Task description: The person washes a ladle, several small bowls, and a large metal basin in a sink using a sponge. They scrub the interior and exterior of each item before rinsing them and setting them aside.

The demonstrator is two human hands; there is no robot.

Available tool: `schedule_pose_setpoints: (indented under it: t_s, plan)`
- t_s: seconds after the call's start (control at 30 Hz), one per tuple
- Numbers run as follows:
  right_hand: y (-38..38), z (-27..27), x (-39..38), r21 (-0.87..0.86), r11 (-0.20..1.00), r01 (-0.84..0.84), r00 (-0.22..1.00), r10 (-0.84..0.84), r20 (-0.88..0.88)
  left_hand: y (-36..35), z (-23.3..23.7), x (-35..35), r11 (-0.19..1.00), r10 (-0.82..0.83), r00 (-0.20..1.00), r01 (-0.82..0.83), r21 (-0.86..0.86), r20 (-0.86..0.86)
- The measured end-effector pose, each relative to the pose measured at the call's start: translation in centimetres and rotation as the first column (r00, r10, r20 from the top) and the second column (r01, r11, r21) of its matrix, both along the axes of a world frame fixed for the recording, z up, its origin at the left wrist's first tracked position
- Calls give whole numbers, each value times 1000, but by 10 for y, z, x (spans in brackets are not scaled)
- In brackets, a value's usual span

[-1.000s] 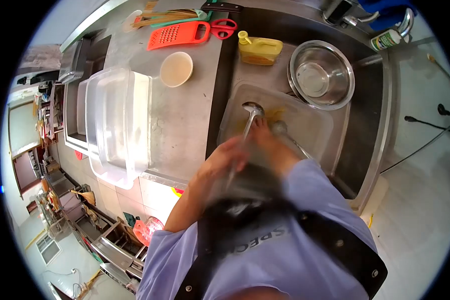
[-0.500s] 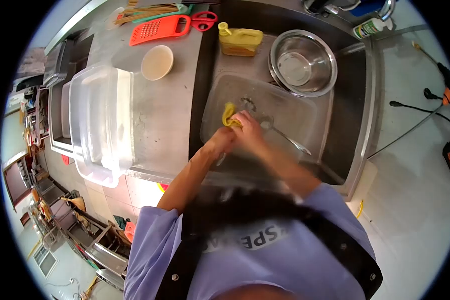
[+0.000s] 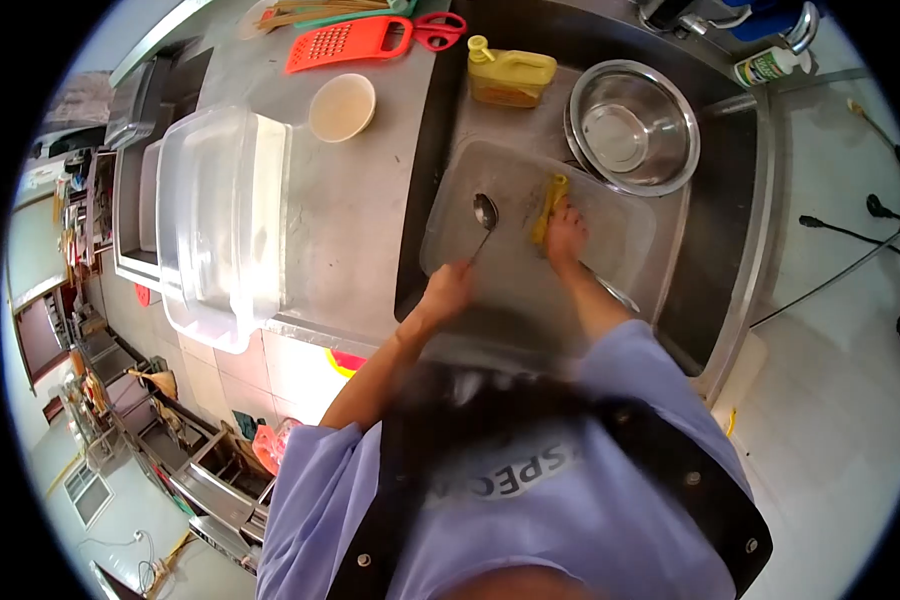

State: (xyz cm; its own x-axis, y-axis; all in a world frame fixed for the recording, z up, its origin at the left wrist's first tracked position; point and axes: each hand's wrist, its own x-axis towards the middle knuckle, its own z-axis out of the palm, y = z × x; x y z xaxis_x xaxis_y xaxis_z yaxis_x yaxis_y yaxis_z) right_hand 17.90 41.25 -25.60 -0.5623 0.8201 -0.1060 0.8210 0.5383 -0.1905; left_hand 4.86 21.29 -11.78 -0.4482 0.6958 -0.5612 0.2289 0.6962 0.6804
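The end of the long-handled metal spoon (image 3: 483,218) is hidden inside the closed left hand (image 3: 448,291), by which it is gripped; only its bowl and the upper handle are seen. The right hand (image 3: 567,236) is laid against the lower end of a yellow cloth (image 3: 549,201); whether its fingers are curled round the cloth or pressed flat on it cannot be told, since the hand is small and slightly blurred. A second metal utensil (image 3: 618,295) is largely covered by the right forearm, so its kind cannot be made out. The taps at the top edge are cut off by the dark border.

The spoon is shiny steel, its oval bowl turned upward and pointed away from the person; it is held over the left part of a clear plastic tub (image 3: 625,225) set in the steel sink (image 3: 762,200). The cloth is crumpled into a narrow upright strip near the tub's far wall. Just beyond the tub a steel mixing bowl (image 3: 635,125) and a yellow bottle (image 3: 511,78) are seen; on the counter to the left a cream bowl (image 3: 342,107), an orange grater (image 3: 348,42) and a clear lidded container (image 3: 220,220) are placed.
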Motion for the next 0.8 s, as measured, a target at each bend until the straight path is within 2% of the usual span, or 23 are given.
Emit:
schedule_pose_setpoints:
  t_s: [0.03, 0.07, 0.13, 0.17, 0.2, 0.23, 0.3, 0.33, 0.37, 0.4, 0.47, 0.5, 0.57, 0.6, 0.67, 0.7, 0.8]
  plan:
    - [-4, 5, 7, 71, 984, -161, 963, 141, 230, 2, 6, 0, 999, 21, 999, -22, -37, -32]
    - [-1, 10, 13, -48, 958, -284, 931, 288, 227, 6, 11, 0, 997, 40, 997, -45, -67, -64]
    - [6, 28, 23, -282, 817, -503, 811, 559, 174, 11, 14, 2, 995, 48, 992, -58, -84, -117]
    - [14, 23, 22, -443, 857, -263, 926, 353, 132, 9, 13, 2, 996, 35, 990, -46, -75, -139]
    - [25, 13, 16, -594, 804, -14, 985, 114, 131, 7, 12, 2, 997, 16, 986, -28, -68, -163]
    - [28, 12, 12, -719, 660, 218, 976, -133, 174, 4, 11, 3, 997, 11, 976, -28, -76, -218]
    - [26, 23, 10, -901, 417, 124, 930, -365, -41, 6, 6, 5, 997, 0, 946, -26, -75, -325]
    - [25, 41, 8, -954, 298, 39, 868, -483, -115, 11, 10, 3, 991, -18, 954, -23, -133, -299]
    - [14, 66, 5, -874, 484, -33, 852, -444, -278, 16, 18, 2, 980, -35, 964, -18, -197, -265]
    - [7, 88, -2, -830, 551, -82, 846, -402, -350, 19, 22, 3, 966, -55, 971, -7, -259, -231]
    - [1, 117, -18, -708, 683, -180, 812, -304, -499, 27, 19, 9, 987, 3, 990, -25, -159, -141]
    - [-2, 114, -24, -569, 804, -172, 813, -210, -543, 30, 18, 11, 993, 28, 995, -39, -110, -97]
    - [-10, 95, -38, -243, 956, -162, 817, -9, -576, 35, 14, 20, 997, -65, 968, 56, -43, -241]
    - [-17, 91, -42, -246, 945, -218, 813, 37, -580, 37, 16, 21, 995, -103, 943, 103, -16, -316]
    - [-35, 84, -45, -253, 910, -328, 802, 127, -584, 35, 22, 20, 998, -54, 933, 43, -39, -356]
    - [-42, 102, -44, -339, 884, -323, 821, 84, -564, 37, 24, 20, 999, -32, 928, 17, -44, -371]
    - [-61, 134, -34, -421, 814, -400, 794, 77, -604, 34, 19, 13, 998, 47, 933, -56, -15, -357]
